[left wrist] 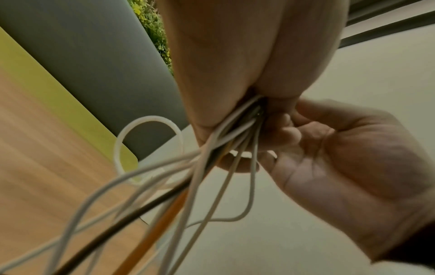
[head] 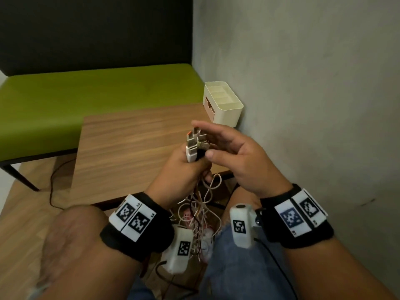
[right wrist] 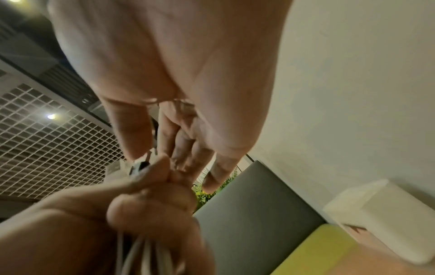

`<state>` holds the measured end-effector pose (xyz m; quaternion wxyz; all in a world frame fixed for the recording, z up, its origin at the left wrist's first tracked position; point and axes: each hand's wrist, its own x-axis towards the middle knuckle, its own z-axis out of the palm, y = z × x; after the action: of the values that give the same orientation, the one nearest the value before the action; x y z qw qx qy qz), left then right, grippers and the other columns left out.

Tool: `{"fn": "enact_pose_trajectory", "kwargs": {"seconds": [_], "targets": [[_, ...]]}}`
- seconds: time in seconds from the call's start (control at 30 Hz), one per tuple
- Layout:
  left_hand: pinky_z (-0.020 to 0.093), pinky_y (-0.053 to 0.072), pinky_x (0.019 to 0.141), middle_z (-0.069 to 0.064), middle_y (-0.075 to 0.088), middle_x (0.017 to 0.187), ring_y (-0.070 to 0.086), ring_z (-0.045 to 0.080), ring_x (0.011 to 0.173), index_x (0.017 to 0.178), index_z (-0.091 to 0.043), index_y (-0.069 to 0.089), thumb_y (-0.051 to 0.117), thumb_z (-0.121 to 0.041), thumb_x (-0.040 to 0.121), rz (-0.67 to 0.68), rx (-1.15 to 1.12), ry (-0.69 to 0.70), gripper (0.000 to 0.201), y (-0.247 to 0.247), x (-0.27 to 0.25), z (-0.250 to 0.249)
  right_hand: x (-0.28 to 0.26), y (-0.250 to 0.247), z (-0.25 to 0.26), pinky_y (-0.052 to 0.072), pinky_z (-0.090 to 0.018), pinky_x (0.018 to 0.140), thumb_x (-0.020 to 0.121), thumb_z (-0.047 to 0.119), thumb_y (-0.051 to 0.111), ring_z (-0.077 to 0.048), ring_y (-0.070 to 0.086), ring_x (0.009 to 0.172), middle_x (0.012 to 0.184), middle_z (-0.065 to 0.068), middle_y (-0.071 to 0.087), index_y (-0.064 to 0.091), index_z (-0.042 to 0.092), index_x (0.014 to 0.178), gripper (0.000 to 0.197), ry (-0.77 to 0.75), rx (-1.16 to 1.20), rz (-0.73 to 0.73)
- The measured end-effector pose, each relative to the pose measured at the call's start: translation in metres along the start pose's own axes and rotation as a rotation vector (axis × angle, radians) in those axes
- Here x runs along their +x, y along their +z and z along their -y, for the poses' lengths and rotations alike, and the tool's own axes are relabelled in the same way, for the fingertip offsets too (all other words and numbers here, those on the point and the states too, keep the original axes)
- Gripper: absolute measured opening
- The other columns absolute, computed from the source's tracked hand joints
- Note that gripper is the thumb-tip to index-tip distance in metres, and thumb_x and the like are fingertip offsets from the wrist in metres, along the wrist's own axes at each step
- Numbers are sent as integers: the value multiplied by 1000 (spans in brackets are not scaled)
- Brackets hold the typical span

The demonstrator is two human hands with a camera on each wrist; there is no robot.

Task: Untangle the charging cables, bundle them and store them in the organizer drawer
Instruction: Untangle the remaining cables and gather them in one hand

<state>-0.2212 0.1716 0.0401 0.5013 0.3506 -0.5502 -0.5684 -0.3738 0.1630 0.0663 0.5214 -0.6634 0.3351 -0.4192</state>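
My left hand point(head: 184, 169) grips a bunch of charging cables just below their plugs point(head: 194, 144), which stick up above the fist. The cables point(head: 199, 208) are mostly white, with one dark and one orange, and hang in tangled loops between my knees. In the left wrist view the cables point(left wrist: 212, 167) fan out from under the curled fingers. My right hand point(head: 229, 152) is beside the plugs with straight fingers and its thumb near them. The cream organizer point(head: 223, 105) stands at the table's far right corner against the wall; the right wrist view shows the organizer point(right wrist: 386, 214) at lower right.
A wooden table point(head: 129, 152) lies in front of me, with a green bench point(head: 86, 100) behind it and a grey wall point(head: 313, 94) on the right. A dark cord point(head: 53, 180) runs across the wood floor at the left.
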Motion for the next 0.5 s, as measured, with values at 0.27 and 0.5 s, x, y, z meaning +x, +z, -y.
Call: {"fn": "enact_pose_trajectory", "kwargs": {"seconds": [0.27, 0.5], "targets": [[28, 48, 61, -6, 54, 60, 58, 18, 62, 83, -13, 53, 58, -18, 91, -69, 21, 111, 11, -6, 7, -20, -8, 29, -33, 50, -43, 101, 87, 18, 73, -11, 66, 109, 109, 8, 73, 62, 41, 108, 33, 258, -148, 236], [32, 55, 81, 9, 74, 88, 70, 20, 88, 93, -6, 61, 59, -27, 90, -24, 56, 54, 21, -24, -10, -28, -5, 36, -36, 52, -38, 73, 97, 31, 59, -7, 64, 68, 74, 6, 69, 63, 33, 85, 14, 253, -347, 47]]}}
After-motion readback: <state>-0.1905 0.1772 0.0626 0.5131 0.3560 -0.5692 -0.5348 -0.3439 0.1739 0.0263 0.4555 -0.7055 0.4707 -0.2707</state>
